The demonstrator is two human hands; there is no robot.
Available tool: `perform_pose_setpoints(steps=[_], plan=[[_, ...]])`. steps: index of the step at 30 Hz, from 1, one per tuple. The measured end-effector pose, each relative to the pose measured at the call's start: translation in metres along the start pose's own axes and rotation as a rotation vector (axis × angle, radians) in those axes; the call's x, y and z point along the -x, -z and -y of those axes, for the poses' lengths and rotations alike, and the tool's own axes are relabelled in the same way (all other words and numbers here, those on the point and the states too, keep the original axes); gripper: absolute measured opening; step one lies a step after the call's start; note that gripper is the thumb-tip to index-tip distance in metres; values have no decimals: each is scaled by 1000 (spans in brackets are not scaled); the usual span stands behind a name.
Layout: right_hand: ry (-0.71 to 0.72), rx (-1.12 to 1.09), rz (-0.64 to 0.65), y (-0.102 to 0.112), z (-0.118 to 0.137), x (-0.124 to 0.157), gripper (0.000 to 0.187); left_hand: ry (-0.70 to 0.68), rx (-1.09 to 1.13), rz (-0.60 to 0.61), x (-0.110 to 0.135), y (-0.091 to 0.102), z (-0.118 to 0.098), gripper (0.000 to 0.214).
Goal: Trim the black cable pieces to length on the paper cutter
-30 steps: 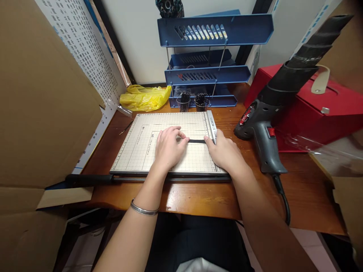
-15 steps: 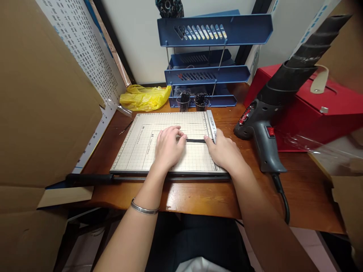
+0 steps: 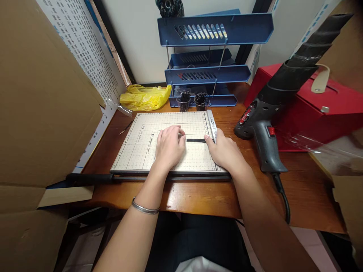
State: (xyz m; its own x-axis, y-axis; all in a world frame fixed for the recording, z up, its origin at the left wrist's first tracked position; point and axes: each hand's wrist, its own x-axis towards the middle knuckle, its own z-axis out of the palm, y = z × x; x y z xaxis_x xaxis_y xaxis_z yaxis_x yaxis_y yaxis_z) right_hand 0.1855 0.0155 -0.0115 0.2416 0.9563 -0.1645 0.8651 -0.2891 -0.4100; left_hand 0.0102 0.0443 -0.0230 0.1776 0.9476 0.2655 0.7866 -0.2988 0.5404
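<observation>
A thin bundle of black wires (image 3: pixel 196 140) lies crosswise on the gridded bed of a paper trimmer (image 3: pixel 136 151). My right hand (image 3: pixel 225 149) grips the bundle's right end, its thumb on top at the trimmer's metal ruler edge (image 3: pixel 211 122). At the other end is my left hand (image 3: pixel 170 147), fingers curled and thumb tip close to the wire ends; whether something sits between those fingertips is hidden. The trimmer's blade arm lies lowered along the near edge, its black handle (image 3: pixel 89 178) out to the left.
Two clear cups of black wires (image 3: pixel 184 101) stand behind the trimmer, before a blue tiered tray (image 3: pixel 210 73). A yellow plastic bag (image 3: pixel 146 98) lies back left. To the right are a heat gun (image 3: pixel 262 132) and a red box (image 3: pixel 300 128). Cardboard (image 3: pixel 42 94) walls the left side.
My left fingertips have shifted very slightly left, and the bundle's left end shows a little more clearly. My right hand keeps its grip.
</observation>
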Motion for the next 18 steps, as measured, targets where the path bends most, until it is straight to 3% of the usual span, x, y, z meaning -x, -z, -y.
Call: perform_pose_setpoints(steps=[18], plan=[[-1,11,-8,0,0,0,53,-21,-22,25,3,2,-1,12]])
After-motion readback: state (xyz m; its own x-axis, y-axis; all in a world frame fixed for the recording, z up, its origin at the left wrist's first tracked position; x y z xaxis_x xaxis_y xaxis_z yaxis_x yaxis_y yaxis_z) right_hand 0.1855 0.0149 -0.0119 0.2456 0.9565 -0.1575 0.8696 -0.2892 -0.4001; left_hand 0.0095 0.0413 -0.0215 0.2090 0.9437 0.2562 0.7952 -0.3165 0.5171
